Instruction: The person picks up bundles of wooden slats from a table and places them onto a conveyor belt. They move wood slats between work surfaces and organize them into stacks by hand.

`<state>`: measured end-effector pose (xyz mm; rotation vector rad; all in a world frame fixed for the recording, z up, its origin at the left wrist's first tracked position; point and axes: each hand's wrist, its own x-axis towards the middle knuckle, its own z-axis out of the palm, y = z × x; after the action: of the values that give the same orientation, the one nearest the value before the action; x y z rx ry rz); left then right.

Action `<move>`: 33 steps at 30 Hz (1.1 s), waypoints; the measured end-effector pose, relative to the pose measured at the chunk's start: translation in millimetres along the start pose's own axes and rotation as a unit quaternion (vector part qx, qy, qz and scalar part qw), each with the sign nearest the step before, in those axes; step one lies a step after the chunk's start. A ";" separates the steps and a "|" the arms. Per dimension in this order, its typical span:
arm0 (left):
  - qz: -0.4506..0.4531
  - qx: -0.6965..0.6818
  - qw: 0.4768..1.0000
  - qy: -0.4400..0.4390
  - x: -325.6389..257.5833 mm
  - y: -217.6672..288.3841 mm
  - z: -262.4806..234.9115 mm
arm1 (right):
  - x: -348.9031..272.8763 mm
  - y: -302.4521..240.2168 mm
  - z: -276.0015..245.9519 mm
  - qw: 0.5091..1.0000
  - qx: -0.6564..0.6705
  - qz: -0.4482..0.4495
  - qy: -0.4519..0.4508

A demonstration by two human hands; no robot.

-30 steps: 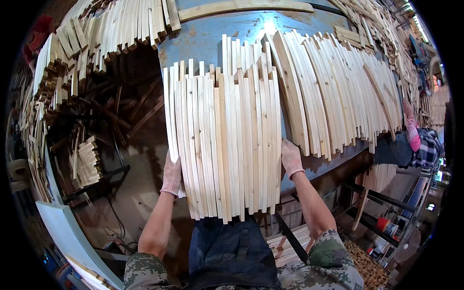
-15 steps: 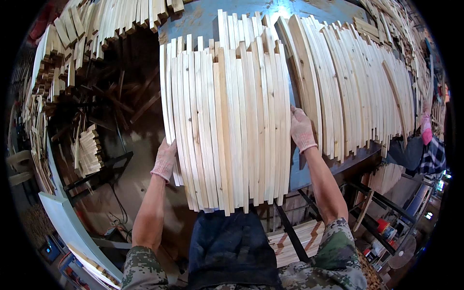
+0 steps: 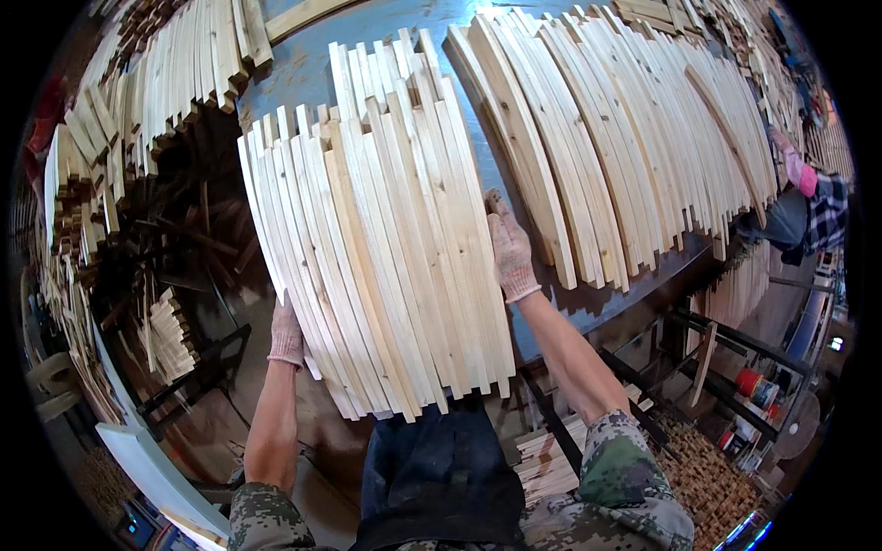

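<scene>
A wide layer of long, pale wooden strips [image 3: 386,257] lies side by side in front of me, some sticking out further at the far end. Its near ends overhang the blue tabletop [image 3: 588,323] above my dark trousers. My left hand [image 3: 286,332], in a pinkish knit glove, grips the left edge, its fingers partly hidden by the wood. On the other side my gloved right hand [image 3: 511,248] is pressed along the right edge, with darker, soiled fingertips. Between them the hands squeeze the strips together.
Another wide row of wooden strips [image 3: 634,147] lies to the right, a loose strip across it. More stacked wood [image 3: 175,78] stands at the far left, above a dark scrap heap [image 3: 197,220]. A co-worker's plaid sleeve [image 3: 827,216] shows at the far right.
The strips and both hands now sit further left in view, with the strips slanted. The right-hand row and table have also shifted and turned, so my view has moved. Both hands keep their hold.
</scene>
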<state>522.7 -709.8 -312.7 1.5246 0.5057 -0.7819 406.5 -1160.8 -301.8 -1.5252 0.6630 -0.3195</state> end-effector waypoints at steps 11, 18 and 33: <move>0.273 0.061 0.956 0.092 -21.5 19.7 42.6 | 4.2 -28.8 -16.1 0.975 0.166 0.130 -0.066; 0.241 0.165 0.956 0.030 -51.0 71.2 65.8 | -15.1 -64.1 7.1 0.979 0.029 0.178 -0.093; 0.256 0.095 0.961 0.044 -44.9 41.7 52.4 | -12.1 -55.3 0.0 0.977 0.082 0.187 -0.068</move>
<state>513.4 -760.2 -250.4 1.7727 0.0852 -0.3663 408.5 -1156.5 -245.4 -1.2221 0.7785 0.0166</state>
